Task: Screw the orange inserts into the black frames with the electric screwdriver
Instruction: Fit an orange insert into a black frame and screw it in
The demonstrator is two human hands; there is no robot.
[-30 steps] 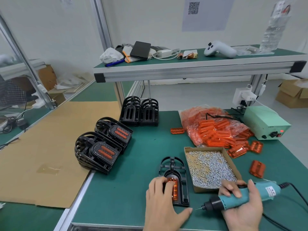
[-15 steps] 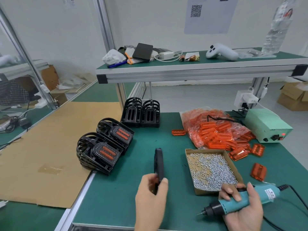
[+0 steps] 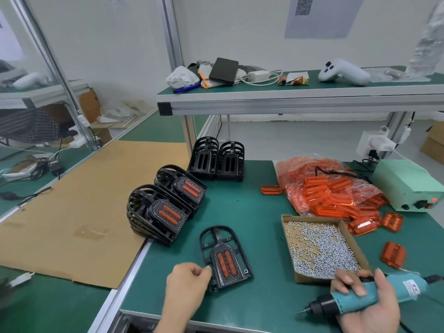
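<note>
A black frame (image 3: 224,257) lies flat on the green desk (image 3: 252,212) near the front edge, its long axis running away from the person and leaning slightly left, the rounded arch end pointing toward the back. An orange insert (image 3: 225,263) shows through its two slots at the near, wider end. The left hand (image 3: 186,286) rests at the frame's near-left corner, fingers (image 3: 204,269) curled loosely with their tips touching the frame's edge; whether they actually pinch it cannot be told.

The right hand (image 3: 367,306) lies palm up at the right front of the desk, fingers wrapped around the teal electric screwdriver (image 3: 355,298). The tool lies nearly level, its bit pointing left and slightly toward the person, clear of the frame, its cord end to the right.

Just behind that hand sits an open cardboard box of screws (image 3: 319,251). Loose orange inserts (image 3: 394,254) lie to its right, and a plastic bag of inserts (image 3: 322,188) farther back. Left of the frame, two stacks of finished frames (image 3: 165,203) lean on their sides at the desk's edge; two stacks of empty frames (image 3: 216,159) stand behind.
</note>
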